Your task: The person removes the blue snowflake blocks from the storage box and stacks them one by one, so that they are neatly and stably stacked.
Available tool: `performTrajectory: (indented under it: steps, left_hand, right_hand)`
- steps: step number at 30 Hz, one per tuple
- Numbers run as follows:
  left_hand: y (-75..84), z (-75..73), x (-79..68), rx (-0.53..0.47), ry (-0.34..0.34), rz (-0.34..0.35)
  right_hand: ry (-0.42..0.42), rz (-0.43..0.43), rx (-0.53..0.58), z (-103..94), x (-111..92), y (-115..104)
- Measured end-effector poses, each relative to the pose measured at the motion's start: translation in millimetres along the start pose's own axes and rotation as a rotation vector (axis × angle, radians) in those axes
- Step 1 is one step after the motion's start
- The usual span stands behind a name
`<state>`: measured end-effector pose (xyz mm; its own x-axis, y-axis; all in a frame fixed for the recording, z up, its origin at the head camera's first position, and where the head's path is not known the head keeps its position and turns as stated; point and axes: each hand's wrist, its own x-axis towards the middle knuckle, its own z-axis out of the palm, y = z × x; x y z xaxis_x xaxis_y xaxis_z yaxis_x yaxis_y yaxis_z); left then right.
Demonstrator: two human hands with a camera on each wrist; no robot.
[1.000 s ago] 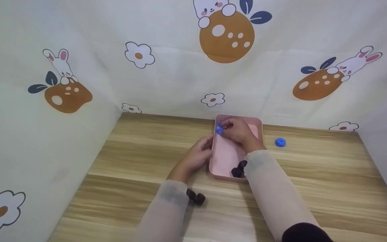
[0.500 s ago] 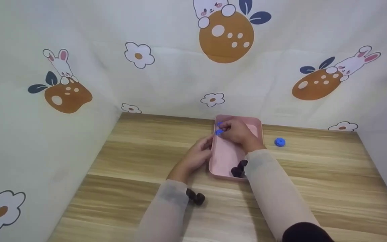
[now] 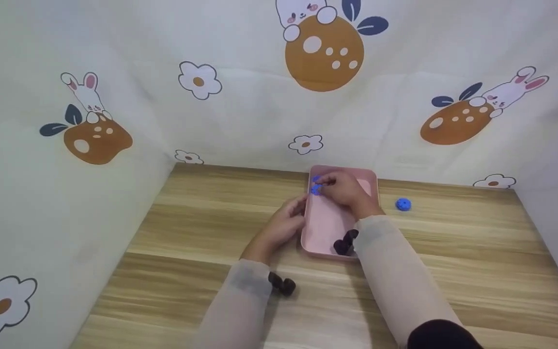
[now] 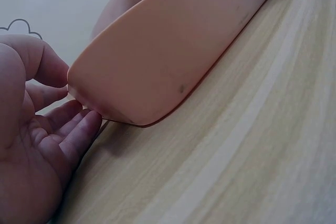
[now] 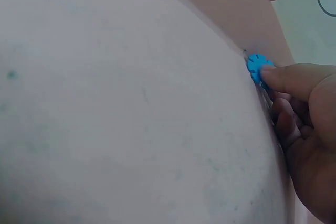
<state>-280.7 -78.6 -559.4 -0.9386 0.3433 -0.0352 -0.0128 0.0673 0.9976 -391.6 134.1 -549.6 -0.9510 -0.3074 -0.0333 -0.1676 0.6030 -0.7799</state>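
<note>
A blue notched disc, like a snowflake building piece [image 5: 255, 62], sits between the thumb and fingers of my right hand [image 3: 342, 188], which pinches it. That hand is inside the pink tray [image 3: 325, 235], close to the left wall near the far end. In the head view, blue shows at two spots by these fingertips, partly covered by them. My left hand [image 3: 285, 224] lies outside along the tray's left side. In the left wrist view its fingertips touch the outer wall and lower edge of the tray [image 4: 157, 51].
Another blue notched disc [image 3: 403, 204] lies on the wooden table [image 3: 453, 252], right of the tray. A pale cloth wall [image 3: 240, 126] with rabbit and flower prints rises just behind the tray. Dark wrist-worn devices [image 3: 282, 284] stick out from both sleeves.
The blue piece at my right fingertips shifts and turns slightly within the tray. Both hands and the tray keep almost the same places.
</note>
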Motion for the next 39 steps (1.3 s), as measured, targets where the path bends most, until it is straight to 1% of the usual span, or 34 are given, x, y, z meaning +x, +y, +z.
performTrajectory:
  steps: [5, 9, 11, 13, 15, 17, 19, 21, 24, 28, 31, 35, 39]
  left_hand:
    - [0.7, -0.5, 0.1, 0.004, -0.004, 0.006]
    - [0.5, 0.2, -0.2, 0.007, 0.007, 0.000]
    - [0.5, 0.4, 0.3, 0.009, 0.008, 0.001]
    - [1.1, 0.6, 0.6, 0.010, 0.008, 0.000]
    - [1.5, 0.7, 0.9, 0.020, 0.009, 0.004]
    - [1.7, 0.5, 1.2, 0.025, 0.007, 0.008]
    - [1.2, 0.0, 1.0, 0.022, 0.005, 0.014]
    - [0.1, -0.5, 0.9, 0.019, 0.002, 0.023]
    - [-1.2, -1.3, 0.2, 0.021, 0.002, 0.036]
    - [-2.1, -1.4, 0.0, 0.024, -0.002, 0.047]
    - [-1.8, -2.1, -0.3, 0.016, 0.003, 0.022]
    - [-1.5, -2.6, -1.7, 0.025, 0.015, -0.035]
    - [-2.9, -2.8, -2.9, 0.036, 0.016, -0.054]
  right_hand:
    - [0.006, 0.033, 0.030, -3.8, -1, 0]
    - [0.017, 0.038, 0.056, -4.3, -2, -2]
    - [0.036, 0.047, 0.072, -4.5, -2, -4]
    - [0.061, 0.077, 0.112, -4.4, -1, -5]
    - [0.097, 0.099, 0.154, -4.4, 1, -7]
    - [0.137, 0.100, 0.192, -3.8, 3, -9]
    - [0.159, 0.085, 0.208, -3.0, 3, -14]
    - [0.164, 0.064, 0.210, -3.6, 1, -21]
    - [0.181, 0.062, 0.201, -8.8, -4, -35]
    - [0.249, 0.089, 0.229, -25.3, -14, -50]
    - [0.283, 0.097, 0.317, -39.6, -26, -53]
    - [0.306, 0.097, 0.460, -58.0, -48, -43]
    - [0.330, 0.105, 0.541, -74.0, -76, -22]
